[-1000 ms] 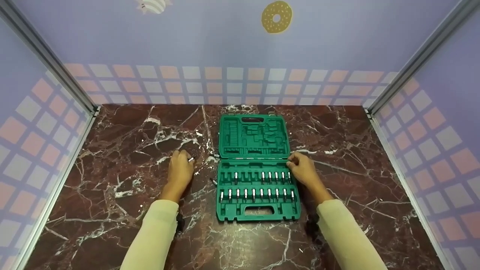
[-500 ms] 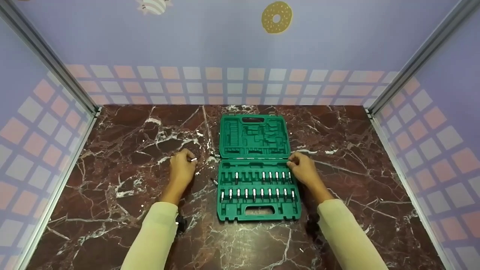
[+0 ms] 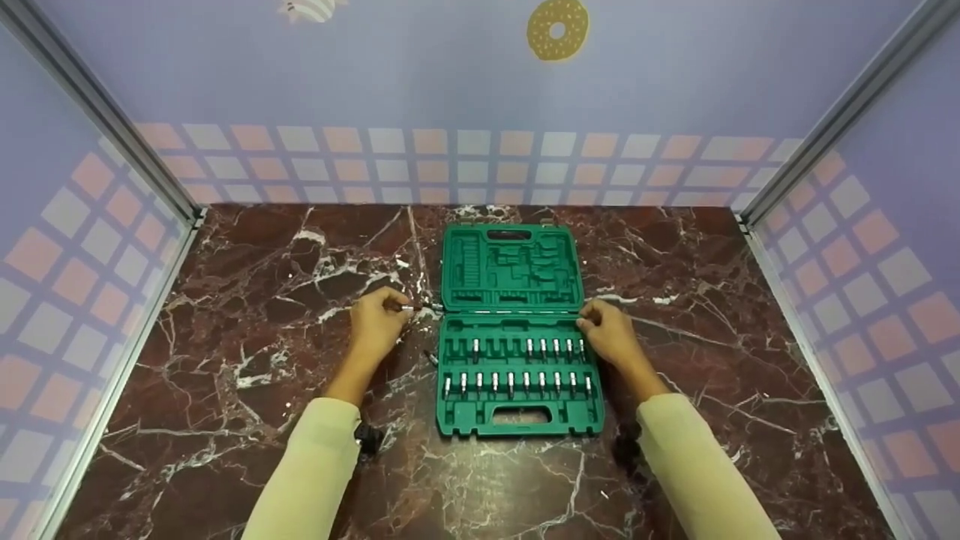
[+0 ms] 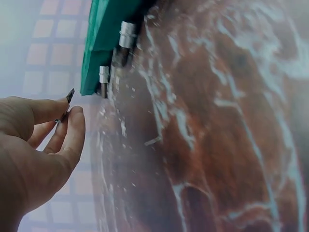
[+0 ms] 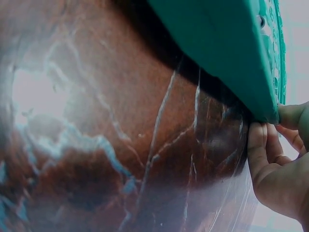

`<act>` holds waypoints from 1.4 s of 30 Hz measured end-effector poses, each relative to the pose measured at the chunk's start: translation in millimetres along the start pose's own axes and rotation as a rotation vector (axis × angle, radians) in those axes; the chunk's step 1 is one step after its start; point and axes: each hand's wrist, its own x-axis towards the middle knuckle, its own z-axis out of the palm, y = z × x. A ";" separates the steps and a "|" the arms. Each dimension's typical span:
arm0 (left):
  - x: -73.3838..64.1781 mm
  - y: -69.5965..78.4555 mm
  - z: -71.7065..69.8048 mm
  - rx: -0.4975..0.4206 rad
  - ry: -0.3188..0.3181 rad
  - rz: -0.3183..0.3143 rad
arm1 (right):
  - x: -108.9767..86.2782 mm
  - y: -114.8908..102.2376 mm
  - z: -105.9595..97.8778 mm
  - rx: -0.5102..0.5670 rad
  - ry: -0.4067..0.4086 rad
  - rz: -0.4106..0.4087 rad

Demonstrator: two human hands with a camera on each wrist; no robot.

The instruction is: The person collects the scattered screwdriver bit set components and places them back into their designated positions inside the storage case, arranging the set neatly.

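Note:
A green tool case (image 3: 465, 421) lies open on the marble-patterned table. Its near half holds rows of silver-and-dark socket bits (image 3: 511, 384); the lid half has vacant moulded slots. Left of the case, my left hand (image 3: 376, 324) pinches one small bit (image 4: 70, 95) between thumb and fingertips, its dark tip poking out. My right hand (image 3: 610, 331) grips the case's right edge by the hinge, thumb above and fingers against the side, as the right wrist view shows. Two more bits, one at the hinge (image 4: 127, 35) and one nearer the corner (image 4: 104, 74), lie along the case's left side.
The table (image 3: 247, 465) is dark red with white veins and small white specks. Purple walls with pink and white squares (image 3: 472, 166) enclose it at the back and both sides, with metal strips (image 3: 97, 105) at the corners.
My left hand has moved right and slightly away from me, bringing the bit closer to the case. The right hand keeps its grip on the case edge.

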 end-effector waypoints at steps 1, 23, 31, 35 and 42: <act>-0.4 2.7 0.3 -0.003 -0.010 0.005 | -0.1 -0.1 -0.3 0.001 0.000 0.005; -12.6 51.3 13.9 -0.091 -0.216 0.136 | 0.1 1.8 -0.3 -0.002 0.005 -0.004; -18.5 64.4 22.8 -0.106 -0.331 0.131 | 0.4 1.6 0.7 0.004 0.003 -0.024; -20.9 68.0 28.4 -0.107 -0.370 0.147 | 0.2 1.0 0.7 0.006 -0.002 -0.020; -24.7 75.2 38.4 -0.127 -0.424 0.161 | -1.1 0.2 0.4 0.011 -0.012 0.002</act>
